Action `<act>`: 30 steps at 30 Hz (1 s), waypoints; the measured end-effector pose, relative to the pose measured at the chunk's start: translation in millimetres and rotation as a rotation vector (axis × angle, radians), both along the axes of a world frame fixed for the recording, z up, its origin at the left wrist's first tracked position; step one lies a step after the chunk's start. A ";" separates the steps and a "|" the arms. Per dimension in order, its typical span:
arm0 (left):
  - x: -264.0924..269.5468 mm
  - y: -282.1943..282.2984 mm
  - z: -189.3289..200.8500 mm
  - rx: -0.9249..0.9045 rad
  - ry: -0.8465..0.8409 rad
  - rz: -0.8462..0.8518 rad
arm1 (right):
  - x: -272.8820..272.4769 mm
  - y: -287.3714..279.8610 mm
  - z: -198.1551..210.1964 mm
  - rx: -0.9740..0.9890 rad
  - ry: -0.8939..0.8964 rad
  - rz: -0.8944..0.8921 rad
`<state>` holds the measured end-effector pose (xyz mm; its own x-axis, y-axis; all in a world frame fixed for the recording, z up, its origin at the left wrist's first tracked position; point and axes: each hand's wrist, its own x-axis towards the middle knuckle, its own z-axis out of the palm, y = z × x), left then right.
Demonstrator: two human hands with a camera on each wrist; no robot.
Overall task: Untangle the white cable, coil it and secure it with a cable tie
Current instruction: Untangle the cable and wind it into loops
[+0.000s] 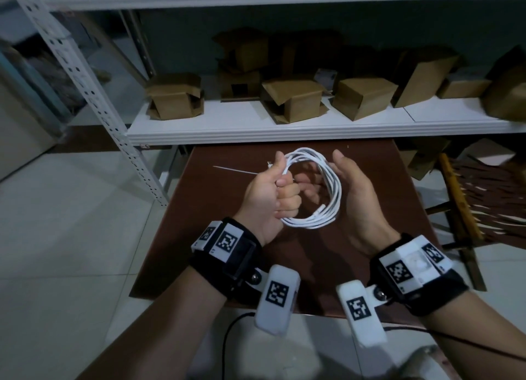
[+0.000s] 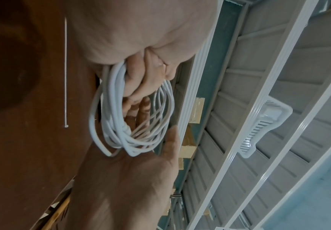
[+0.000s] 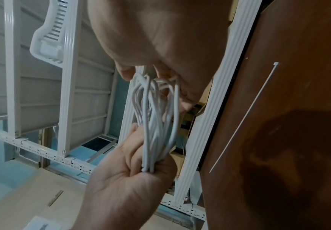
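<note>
- The left hand is fisted round one side of the coiled white cable, fingers curled tight on the bunched strands.
- The right hand cups the coil's opposite side, fingers reaching through the loop, thumb straight.
- The coil hangs above the brown table.
- The cable tie lies flat on the table beyond the left hand, apart from the coil.

smooth white cable, matt brown table
</note>
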<state>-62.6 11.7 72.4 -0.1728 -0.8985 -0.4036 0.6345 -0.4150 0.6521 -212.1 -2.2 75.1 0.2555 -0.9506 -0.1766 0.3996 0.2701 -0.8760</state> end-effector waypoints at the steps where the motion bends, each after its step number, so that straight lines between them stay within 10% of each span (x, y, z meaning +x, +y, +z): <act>1: -0.4 -0.2 -0.2 0.000 -0.010 0.022 | 1.0 0.8 1.5 0.009 -0.021 0.022; 8: -9.5 4.4 -5.9 -0.098 -0.386 0.100 | 0.4 2.9 3.5 -0.045 -0.038 0.019; 30: -39.4 19.8 -16.7 -0.132 -0.484 -0.057 | 3.8 5.3 -4.0 0.008 -0.032 -0.033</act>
<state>-102.0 31.4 55.7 -0.0441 -0.9418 -0.3332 0.2247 -0.3344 0.9153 -208.3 3.2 71.1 0.2292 -0.9572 -0.1767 0.4361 0.2632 -0.8605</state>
